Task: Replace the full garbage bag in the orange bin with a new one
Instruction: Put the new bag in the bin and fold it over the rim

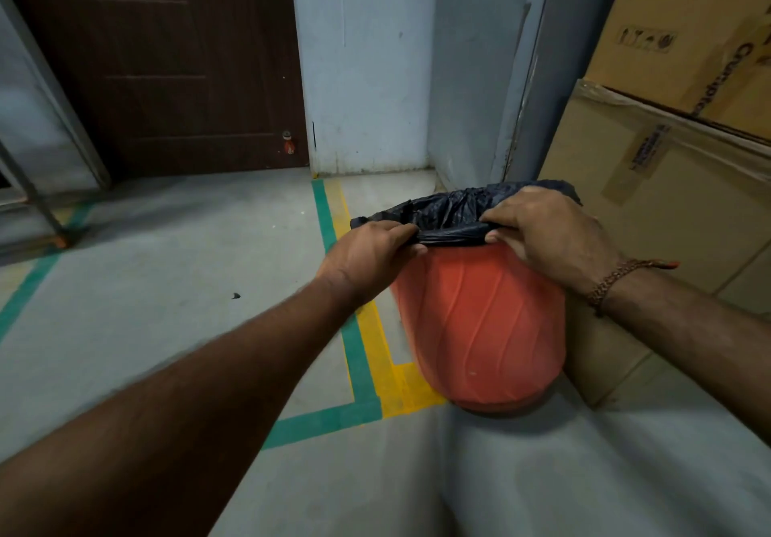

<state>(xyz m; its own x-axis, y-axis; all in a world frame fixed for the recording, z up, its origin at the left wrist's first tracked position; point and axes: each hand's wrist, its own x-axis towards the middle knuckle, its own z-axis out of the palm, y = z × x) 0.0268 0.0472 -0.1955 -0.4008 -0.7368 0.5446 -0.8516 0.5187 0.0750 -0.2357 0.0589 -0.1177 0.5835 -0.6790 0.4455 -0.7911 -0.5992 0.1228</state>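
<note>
While both hands work the rim, my left hand (369,250) has its grip pinched on the black garbage bag (448,213); my right hand (550,229) clamps the same folded edge. Orange bin (479,328) stands on the floor (187,294), beside cardboard boxes (667,169), on yellow-green tape (367,353).

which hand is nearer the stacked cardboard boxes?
Right. The right hand grips the black bag at the bin rim's right side, beside the cardboard boxes; the left hand grips the bag's left edge, farther away.
</note>
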